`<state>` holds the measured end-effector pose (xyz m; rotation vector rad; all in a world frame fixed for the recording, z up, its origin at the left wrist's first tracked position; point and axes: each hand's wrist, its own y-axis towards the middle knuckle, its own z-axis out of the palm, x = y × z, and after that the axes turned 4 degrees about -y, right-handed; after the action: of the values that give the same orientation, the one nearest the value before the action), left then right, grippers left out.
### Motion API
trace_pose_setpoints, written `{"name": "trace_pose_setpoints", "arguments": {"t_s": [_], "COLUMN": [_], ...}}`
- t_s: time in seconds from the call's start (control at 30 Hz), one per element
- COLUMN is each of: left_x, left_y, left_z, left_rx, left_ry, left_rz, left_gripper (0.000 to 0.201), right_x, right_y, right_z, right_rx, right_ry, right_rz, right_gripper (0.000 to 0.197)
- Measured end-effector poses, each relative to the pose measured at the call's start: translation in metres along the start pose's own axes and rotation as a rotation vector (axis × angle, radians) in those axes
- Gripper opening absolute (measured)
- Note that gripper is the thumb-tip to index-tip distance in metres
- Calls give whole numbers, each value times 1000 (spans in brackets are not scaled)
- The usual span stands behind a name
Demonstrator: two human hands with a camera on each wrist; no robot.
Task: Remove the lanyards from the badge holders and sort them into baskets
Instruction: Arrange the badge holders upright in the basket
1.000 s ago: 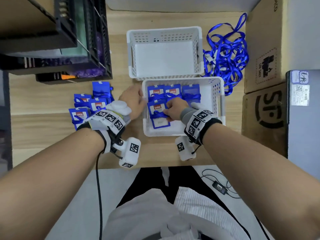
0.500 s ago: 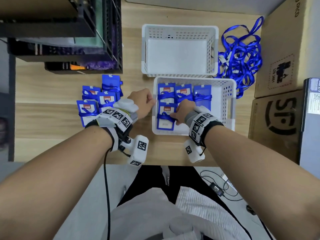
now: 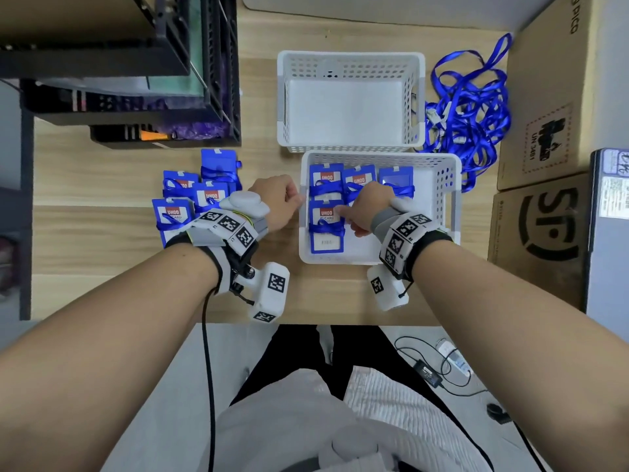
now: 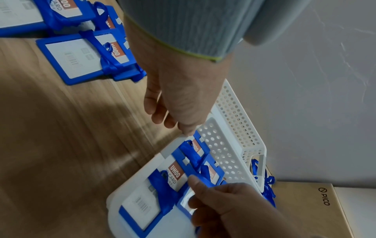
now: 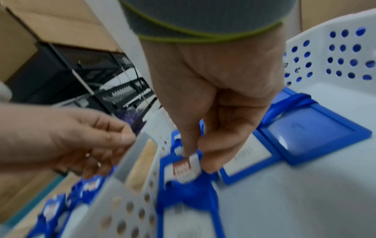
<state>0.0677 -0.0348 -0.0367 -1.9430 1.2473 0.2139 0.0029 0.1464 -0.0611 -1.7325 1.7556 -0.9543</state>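
The near white basket (image 3: 452,199) holds several blue badge holders wrapped in blue lanyards. My right hand (image 3: 345,214) reaches into it. Its thumb and forefinger (image 5: 195,154) pinch the top edge of the front-left badge holder (image 3: 326,240) (image 5: 184,170), which lies flat on the basket floor. My left hand (image 3: 296,199) (image 4: 168,119) hangs loosely curled beside the basket's left wall. One fingertip touches the rim, and the hand holds nothing. The far white basket (image 3: 350,56) is empty.
Several more wrapped badge holders (image 3: 204,195) lie on the wooden table left of my left hand. A tangle of loose blue lanyards (image 3: 469,110) lies right of the far basket. Black shelving (image 3: 136,97) stands at the back left, and cardboard boxes (image 3: 544,216) on the right.
The head view has shifted a little. Both hands stay where they were against the near basket, with the right hand still on the front-left badge holder.
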Motion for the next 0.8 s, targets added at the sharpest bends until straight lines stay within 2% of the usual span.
{"name": "trace_pose_setpoints", "arguments": {"t_s": [0.1,0.23,0.4,0.5,0.57,0.7,0.8], "left_x": [1,22,80,132,157,175,187], "left_y": [-1,-8,-16,-28,-37,-48,-43], "left_z": [-6,-27,-58,-69,-71,-73,-74], "left_rx": [-23,-117,-346,-353,-355,-290,-228], "left_ry": [26,52,-14,-123,-168,-239,-262], "left_rz": [-23,-118,-372,-566,-627,-664,-570], "left_gripper": [14,12,39,60,66,54,37], "right_x": [19,72,132,162,173,184,195], "right_y": [-12,-41,-60,-56,-51,-40,-35], "right_z": [-25,-55,-48,-20,2,33,48], "right_rx": [-78,-106,61,159,226,339,353], "right_ry": [49,187,356,314,292,349,332], "right_rz": [-83,-268,-373,-350,-288,-158,-152], "right_gripper": [46,32,20,16,15,13,15]}}
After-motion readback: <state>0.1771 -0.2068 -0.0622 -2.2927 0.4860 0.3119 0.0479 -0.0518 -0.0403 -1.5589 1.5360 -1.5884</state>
